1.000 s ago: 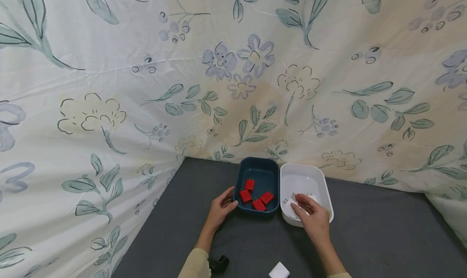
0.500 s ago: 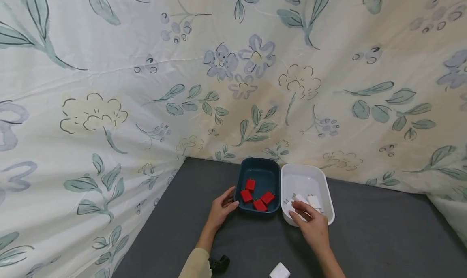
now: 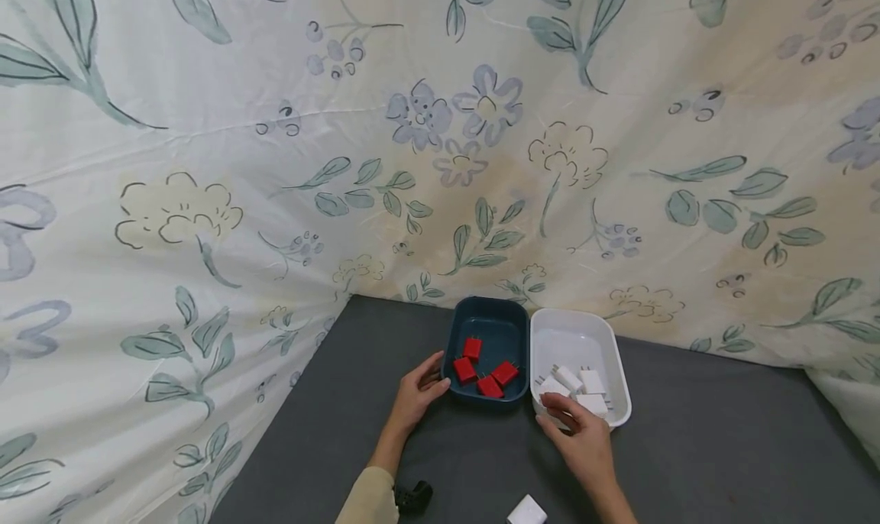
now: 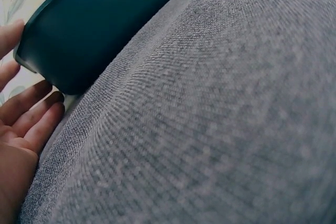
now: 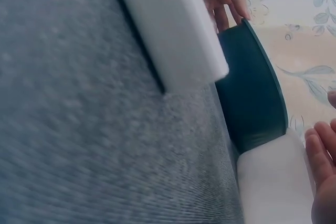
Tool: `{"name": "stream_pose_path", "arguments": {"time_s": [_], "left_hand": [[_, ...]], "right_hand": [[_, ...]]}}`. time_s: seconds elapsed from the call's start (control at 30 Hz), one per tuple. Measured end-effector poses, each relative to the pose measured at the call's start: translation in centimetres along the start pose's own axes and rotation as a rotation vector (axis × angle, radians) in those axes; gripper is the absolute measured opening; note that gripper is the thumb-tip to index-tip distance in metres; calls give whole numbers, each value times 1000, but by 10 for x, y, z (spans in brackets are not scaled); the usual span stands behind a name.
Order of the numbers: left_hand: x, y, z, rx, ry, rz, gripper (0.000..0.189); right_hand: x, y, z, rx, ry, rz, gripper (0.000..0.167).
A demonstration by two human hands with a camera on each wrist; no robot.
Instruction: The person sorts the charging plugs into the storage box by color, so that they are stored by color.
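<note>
In the head view my left hand (image 3: 416, 392) touches the left side of a dark teal bin (image 3: 490, 404), fingers relaxed. The left wrist view shows its fingertips right at the bin's rim and wall. Several red plug adapters (image 3: 505, 373) lie inside. A white bin (image 3: 622, 371) stands against the teal one on the right, with several white plug adapters (image 3: 591, 381) in it. Over its near edge hovers my right hand (image 3: 580, 441), fingers loosely bent and nothing between them. Another white adapter (image 3: 527, 510) lies on the table at the front, large in the right wrist view.
Dark grey cloth covers the table (image 3: 722, 432). A floral curtain (image 3: 481, 203) hangs behind it and along the left. Beside my left sleeve (image 3: 371, 497) sits a small black device (image 3: 413, 498).
My right hand has drawn back from inside the white bin toward its near edge, uncovering more of the white adapters. My left hand has stayed at the teal bin.
</note>
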State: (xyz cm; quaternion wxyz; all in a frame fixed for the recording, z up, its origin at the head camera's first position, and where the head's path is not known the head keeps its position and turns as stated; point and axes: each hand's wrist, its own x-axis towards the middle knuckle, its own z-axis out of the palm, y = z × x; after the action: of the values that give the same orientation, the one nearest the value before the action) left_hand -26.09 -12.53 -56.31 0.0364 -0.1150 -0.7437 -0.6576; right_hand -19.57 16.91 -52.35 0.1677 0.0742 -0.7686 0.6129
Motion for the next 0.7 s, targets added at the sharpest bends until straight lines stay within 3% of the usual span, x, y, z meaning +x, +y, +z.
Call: {"name": "stream_pose_path", "arguments": {"time_s": [0.23,0.7], "left_hand": [[0,0,-1,-5,-13,0,57],[0,0,-1,-18,-12,15,58]], "right_hand": [[-8,20,4,-17,-12,-70,38],[-16,36,2,-51,-138,14,38]]}}
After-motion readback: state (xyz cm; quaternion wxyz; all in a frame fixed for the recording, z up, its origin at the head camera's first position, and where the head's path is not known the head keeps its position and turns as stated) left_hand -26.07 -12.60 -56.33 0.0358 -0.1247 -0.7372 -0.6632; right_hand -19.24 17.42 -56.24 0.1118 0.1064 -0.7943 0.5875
